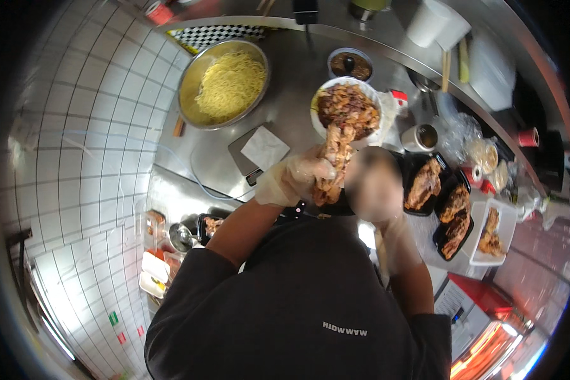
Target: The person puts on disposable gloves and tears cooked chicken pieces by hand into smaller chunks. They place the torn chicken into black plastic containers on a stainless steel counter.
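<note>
My left hand [297, 175] wears a clear plastic glove and grips a long piece of cooked, bony meat [335, 154]. The meat is held at a slant, its far end over a white bowl [315, 126] heaped with shredded cooked meat [347, 107]. My right hand [376, 190] is beside the meat, close to the left hand. A blurred patch covers it, so its fingers and any grip are hidden; a glove shows at the wrist. Part of a black tray [339, 208] is visible beneath the hands.
A steel bowl of yellow noodles [232, 88] stands back left, near a small scale [240, 154] with a white sheet. A tub of dark sauce [350, 65] sits behind the meat bowl. Right are black trays of meat [423, 185], a cup [420, 137] and a white container [503, 242].
</note>
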The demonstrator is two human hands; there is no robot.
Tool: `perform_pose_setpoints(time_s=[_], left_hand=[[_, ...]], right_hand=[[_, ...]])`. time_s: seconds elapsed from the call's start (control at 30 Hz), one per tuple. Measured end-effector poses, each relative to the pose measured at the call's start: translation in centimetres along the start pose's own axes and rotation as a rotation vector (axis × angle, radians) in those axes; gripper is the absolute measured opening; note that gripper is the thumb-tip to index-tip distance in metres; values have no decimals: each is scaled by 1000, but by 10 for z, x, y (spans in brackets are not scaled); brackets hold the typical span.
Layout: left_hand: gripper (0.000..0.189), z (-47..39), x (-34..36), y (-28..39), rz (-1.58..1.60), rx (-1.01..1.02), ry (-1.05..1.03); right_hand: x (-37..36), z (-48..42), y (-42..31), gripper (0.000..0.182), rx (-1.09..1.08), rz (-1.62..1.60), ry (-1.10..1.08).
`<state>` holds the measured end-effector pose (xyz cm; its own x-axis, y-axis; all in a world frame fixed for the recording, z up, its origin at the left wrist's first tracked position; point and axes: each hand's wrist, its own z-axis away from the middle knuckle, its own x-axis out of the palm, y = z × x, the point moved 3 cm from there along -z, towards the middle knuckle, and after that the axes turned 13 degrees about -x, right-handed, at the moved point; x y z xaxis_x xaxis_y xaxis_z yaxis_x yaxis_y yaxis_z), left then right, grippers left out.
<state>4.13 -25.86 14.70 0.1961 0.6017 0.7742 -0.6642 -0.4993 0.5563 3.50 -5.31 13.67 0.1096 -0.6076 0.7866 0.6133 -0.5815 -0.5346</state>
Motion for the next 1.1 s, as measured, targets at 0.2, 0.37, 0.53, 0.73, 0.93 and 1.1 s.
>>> perform_pose_setpoints(time_s=[0.2,0.37,0.53,0.73,0.93,1.1], left_hand=[[32,-6,-23,-40,-431,73,277],[40,-19,-21,-73,-550,-104,428],[37,-22,-17,-78,-747,-200,546],[33,-8,-3,-74,-382,27,312],[36,-34,5,-76,-309,382,53],[50,-44,29,-63,92,225,-220]], right_hand=[[-63,11,7,22,-25,1164,238],[-93,16,27,28,-47,1296,125],[-88,4,17,63,176,1105,82],[-61,-1,-18,81,-179,1566,-272],[18,0,-41,60,-365,1834,-719],[18,-1,-57,49,-121,1204,-328]])
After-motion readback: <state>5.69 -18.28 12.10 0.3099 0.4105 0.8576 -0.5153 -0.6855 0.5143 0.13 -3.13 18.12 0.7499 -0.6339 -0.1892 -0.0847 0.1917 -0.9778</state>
